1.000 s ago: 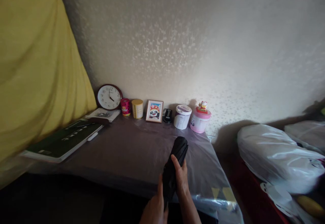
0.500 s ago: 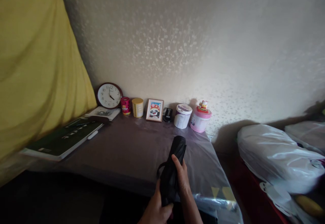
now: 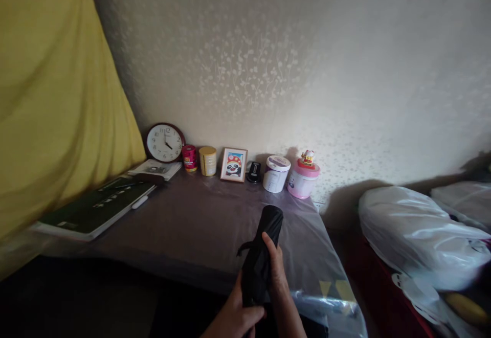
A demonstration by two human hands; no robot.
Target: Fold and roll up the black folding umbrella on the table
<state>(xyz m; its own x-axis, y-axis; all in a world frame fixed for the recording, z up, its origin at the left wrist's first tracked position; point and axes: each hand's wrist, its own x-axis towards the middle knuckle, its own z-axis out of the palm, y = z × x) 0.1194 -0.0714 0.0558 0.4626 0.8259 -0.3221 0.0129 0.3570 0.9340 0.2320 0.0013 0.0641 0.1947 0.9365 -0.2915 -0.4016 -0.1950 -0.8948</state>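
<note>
Umbrella (image 3: 256, 269) before picture frame (image 3: 233, 165), clock (image 3: 165, 142) left

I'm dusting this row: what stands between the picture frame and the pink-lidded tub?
A small black object and a white tub stand there, in the head view.

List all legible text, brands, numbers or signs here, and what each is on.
"12", "10", "9", "6", "2": clock dial.
Small print beneath the clock's 12: unreadable.
Pale characters, dark green book: too blurred.
Label, magenta can: too small.
Label, white-and-purple tub: too small.
Marking, figurine: too small.
Folded black umbrella: no lettering visible.
</note>
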